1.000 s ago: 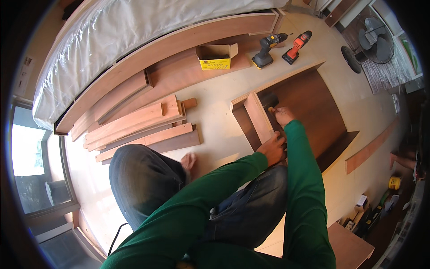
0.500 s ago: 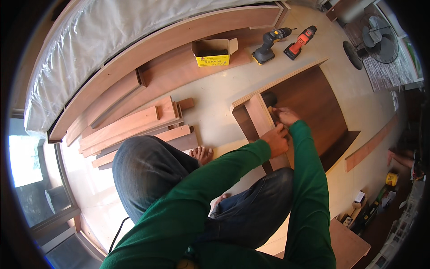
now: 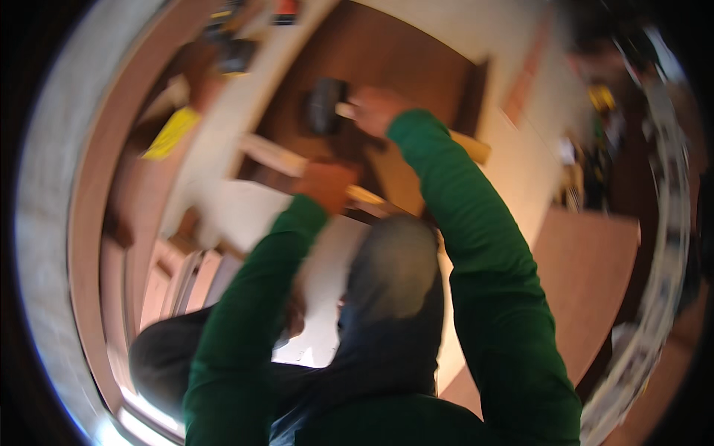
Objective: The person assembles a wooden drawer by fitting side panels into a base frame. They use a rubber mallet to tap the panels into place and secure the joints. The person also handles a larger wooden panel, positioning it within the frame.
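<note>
Holding black-headed mallet [image 3: 326, 106] in right hand [image 3: 375, 111], over dark panel [image 3: 394, 48]; resting left hand [image 3: 327, 183] on crosspiece [image 3: 275, 155] toward the panel's near edge, too blurred to tell whether gripping. Apparently partly assembled, with loose boards [image 3: 202, 282] unfitted on floor [image 3: 321, 260].

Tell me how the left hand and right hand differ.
The right hand grips a black-headed mallet by its handle; the left hand is at the pale wooden strip, no tool visible. The right hand is higher in view, over the brown panel; the left hand is lower. Both extend from green sleeves.
</note>
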Motion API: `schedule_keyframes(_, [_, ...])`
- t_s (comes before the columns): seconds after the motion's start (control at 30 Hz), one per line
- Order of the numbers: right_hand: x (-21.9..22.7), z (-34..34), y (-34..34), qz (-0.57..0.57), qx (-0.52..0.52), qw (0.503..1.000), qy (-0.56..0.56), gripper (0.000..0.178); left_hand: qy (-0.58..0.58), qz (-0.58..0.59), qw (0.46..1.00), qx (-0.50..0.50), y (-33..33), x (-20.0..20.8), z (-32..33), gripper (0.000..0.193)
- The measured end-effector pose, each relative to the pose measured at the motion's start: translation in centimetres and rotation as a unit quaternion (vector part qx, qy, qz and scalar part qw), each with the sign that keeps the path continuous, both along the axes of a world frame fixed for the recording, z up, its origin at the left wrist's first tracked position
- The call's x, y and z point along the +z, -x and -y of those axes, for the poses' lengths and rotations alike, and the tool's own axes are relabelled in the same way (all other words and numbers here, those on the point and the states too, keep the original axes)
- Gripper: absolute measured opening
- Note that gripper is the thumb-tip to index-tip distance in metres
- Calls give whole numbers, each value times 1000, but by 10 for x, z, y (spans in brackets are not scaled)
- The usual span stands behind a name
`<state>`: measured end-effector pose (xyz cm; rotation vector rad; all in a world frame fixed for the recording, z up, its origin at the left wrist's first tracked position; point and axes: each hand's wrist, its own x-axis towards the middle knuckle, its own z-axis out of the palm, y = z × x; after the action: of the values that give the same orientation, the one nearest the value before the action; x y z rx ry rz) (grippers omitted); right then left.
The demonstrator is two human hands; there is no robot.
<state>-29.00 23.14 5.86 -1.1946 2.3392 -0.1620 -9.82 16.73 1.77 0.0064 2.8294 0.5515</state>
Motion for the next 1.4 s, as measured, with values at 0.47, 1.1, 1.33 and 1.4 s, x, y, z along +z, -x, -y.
schedule_keyframes(0.47, [34, -192, 15, 79, -71, 978, 179, 38, 83, 89, 990, -73, 12, 7, 54, 41])
schedule_keyframes(1.1, [72, 44, -76, -133, 89, 984, 75, 43, 148, -118, 979, -77, -5, 17, 41, 8])
schedule_keyframes(1.33, [72, 60, -79, -140, 97, 984, 48, 40, 144, -134, 980, -42, -14, 13, 38, 7])
schedule_keyframes(1.4, [81, 64, -82, -143, 100, 984, 28, 39, 131, -99, 985, -49, -13, 14, 40, 8])
